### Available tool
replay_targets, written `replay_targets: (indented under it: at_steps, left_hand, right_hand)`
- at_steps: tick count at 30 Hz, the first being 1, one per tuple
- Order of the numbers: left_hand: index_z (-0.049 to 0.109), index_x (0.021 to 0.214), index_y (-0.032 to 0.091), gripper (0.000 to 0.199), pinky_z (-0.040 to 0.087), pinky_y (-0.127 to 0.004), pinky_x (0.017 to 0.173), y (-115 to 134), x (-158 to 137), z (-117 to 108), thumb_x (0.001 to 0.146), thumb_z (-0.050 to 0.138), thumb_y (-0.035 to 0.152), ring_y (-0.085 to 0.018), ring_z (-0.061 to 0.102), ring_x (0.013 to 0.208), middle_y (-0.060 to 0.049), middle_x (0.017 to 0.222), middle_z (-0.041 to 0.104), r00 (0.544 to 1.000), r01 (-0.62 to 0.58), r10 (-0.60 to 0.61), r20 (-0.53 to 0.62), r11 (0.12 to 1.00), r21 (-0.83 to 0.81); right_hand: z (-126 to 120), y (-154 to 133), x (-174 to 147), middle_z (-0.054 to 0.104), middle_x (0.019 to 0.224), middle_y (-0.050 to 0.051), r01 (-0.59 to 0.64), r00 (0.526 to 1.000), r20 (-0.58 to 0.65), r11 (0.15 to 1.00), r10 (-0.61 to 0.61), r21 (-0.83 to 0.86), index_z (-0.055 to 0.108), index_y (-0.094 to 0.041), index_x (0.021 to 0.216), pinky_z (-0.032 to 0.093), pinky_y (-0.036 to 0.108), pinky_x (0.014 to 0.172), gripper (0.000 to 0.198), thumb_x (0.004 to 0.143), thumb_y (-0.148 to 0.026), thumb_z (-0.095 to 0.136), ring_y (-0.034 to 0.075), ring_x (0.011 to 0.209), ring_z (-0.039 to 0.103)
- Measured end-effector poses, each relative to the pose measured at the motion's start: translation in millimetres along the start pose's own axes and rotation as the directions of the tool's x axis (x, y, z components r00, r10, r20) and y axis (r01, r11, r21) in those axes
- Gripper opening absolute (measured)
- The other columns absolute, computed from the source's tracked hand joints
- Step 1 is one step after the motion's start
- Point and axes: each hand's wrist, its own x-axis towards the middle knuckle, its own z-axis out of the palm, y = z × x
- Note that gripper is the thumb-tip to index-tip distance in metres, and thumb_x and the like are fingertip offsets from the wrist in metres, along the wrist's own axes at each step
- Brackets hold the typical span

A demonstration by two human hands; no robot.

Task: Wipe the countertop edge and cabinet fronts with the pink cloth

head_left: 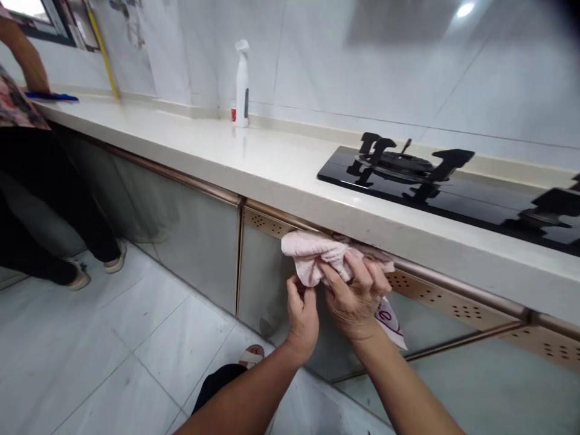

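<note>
White bottle [242, 87] | upright, contents hidden | right hand [356, 296] holding pink cloth [310, 249]

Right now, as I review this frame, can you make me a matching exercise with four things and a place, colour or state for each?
1. cloth
2. spray bottle
3. stove
4. floor

A. black, on the counter
B. pale tiles
C. in the right hand, below the counter's edge
D. white, upright near the wall

Pairs: 1-C, 2-D, 3-A, 4-B
</note>
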Motion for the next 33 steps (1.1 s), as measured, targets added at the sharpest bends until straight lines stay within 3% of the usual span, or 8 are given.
replay_targets:
  at_steps: [3, 6, 11, 16, 19, 22, 28, 33]
  left_hand:
    - [0.050, 0.137, 0.015, 0.046, 0.043, -0.043, 0.111, -10.1, 12.9, -14.3, 0.093, 0.049, 0.031, -0.026, 0.056, 0.126, -0.017, 0.135, 0.058, 0.967, -0.208, 0.238, -0.088, 0.943, 0.259]
    - [0.044, 0.149, 0.012, 0.061, 0.030, -0.050, 0.123, -21.8, 16.1, -21.4, 0.090, 0.051, 0.025, -0.032, 0.036, 0.149, -0.022, 0.156, 0.040, 0.891, -0.415, 0.447, 0.076, 0.738, 0.532]
    - [0.033, 0.159, 0.016, 0.083, 0.025, -0.061, 0.122, -37.0, 9.3, -11.5, 0.089, 0.064, 0.049, -0.040, 0.010, 0.158, -0.022, 0.169, 0.018, 0.860, -0.478, 0.446, 0.249, 0.533, 0.698]
    - [0.030, 0.160, 0.019, 0.083, 0.024, -0.062, 0.123, -28.3, 9.8, -5.1, 0.093, 0.052, 0.063, -0.037, 0.006, 0.159, -0.020, 0.171, 0.011, 0.853, -0.491, 0.500, 0.151, 0.669, 0.559]
    - [0.032, 0.159, 0.026, 0.062, 0.020, -0.057, 0.126, -11.7, 18.1, -12.3, 0.103, 0.037, 0.052, -0.029, 0.012, 0.160, -0.013, 0.172, 0.016, 0.852, -0.493, 0.522, 0.046, 0.768, 0.408]
    - [0.028, 0.160, 0.026, 0.058, 0.025, -0.049, 0.126, -1.1, 28.2, -20.4, 0.106, 0.030, 0.044, -0.024, 0.025, 0.156, -0.012, 0.168, 0.028, 0.882, -0.420, 0.458, -0.109, 0.871, 0.256]
    - [0.036, 0.155, 0.017, 0.064, 0.032, -0.045, 0.124, -7.4, 37.7, -27.4, 0.099, 0.048, 0.044, -0.027, 0.041, 0.147, -0.018, 0.157, 0.044, 0.922, -0.299, 0.337, -0.191, 0.932, 0.204]
    - [0.026, 0.158, 0.018, 0.073, 0.025, -0.043, 0.128, -15.6, 36.0, -27.6, 0.090, 0.051, 0.023, -0.027, 0.026, 0.156, -0.017, 0.168, 0.023, 0.911, -0.223, 0.296, -0.286, 0.939, 0.263]
  right_hand:
    - [-4.8, 6.5, -32.6, 0.057, 0.140, 0.006, 0.153, 0.972, 0.180, 0.988, -0.149, -0.008, 0.064, -0.036, 0.132, 0.031, 0.042, 0.110, 0.044, 0.090, -0.025, 0.066, 0.025, 0.136, 0.041]
    - [-26.3, 24.1, -75.3, 0.058, 0.141, 0.007, 0.248, 0.899, 0.350, 0.965, -0.264, 0.091, 0.065, -0.032, 0.130, 0.029, 0.046, 0.114, 0.040, 0.092, -0.022, 0.057, 0.026, 0.141, 0.039]
    - [-70.7, 69.7, -90.9, 0.061, 0.138, 0.009, 0.247, 0.863, 0.424, 0.961, -0.275, 0.120, 0.063, -0.031, 0.133, 0.028, 0.057, 0.118, 0.040, 0.093, -0.031, 0.058, 0.029, 0.141, 0.043]
    - [-81.0, 93.5, -30.2, 0.058, 0.140, 0.014, 0.324, 0.922, 0.226, 0.946, -0.314, -0.005, 0.069, -0.029, 0.129, 0.044, 0.058, 0.103, 0.044, 0.084, -0.033, 0.069, 0.038, 0.129, 0.055]
    - [-58.8, 74.4, 0.3, 0.056, 0.141, 0.016, 0.290, 0.956, 0.069, 0.956, -0.286, -0.048, 0.068, -0.026, 0.134, 0.046, 0.059, 0.099, 0.052, 0.081, -0.025, 0.066, 0.039, 0.125, 0.056]
    - [-22.1, 35.3, 11.2, 0.052, 0.148, 0.013, 0.225, 0.970, 0.102, 0.974, -0.221, -0.027, 0.057, -0.031, 0.146, 0.037, 0.064, 0.110, 0.062, 0.085, -0.020, 0.061, 0.036, 0.136, 0.047]
    - [45.4, -33.1, -17.9, 0.045, 0.157, 0.008, 0.274, 0.940, 0.201, 0.961, -0.275, 0.034, 0.049, -0.030, 0.151, 0.016, 0.061, 0.124, 0.063, 0.090, -0.015, 0.054, 0.028, 0.150, 0.028]
    - [49.4, -34.3, -71.1, 0.046, 0.157, 0.005, 0.375, 0.870, 0.285, 0.915, -0.402, 0.146, 0.048, -0.030, 0.152, 0.019, 0.057, 0.125, 0.067, 0.087, -0.014, 0.051, 0.028, 0.150, 0.029]
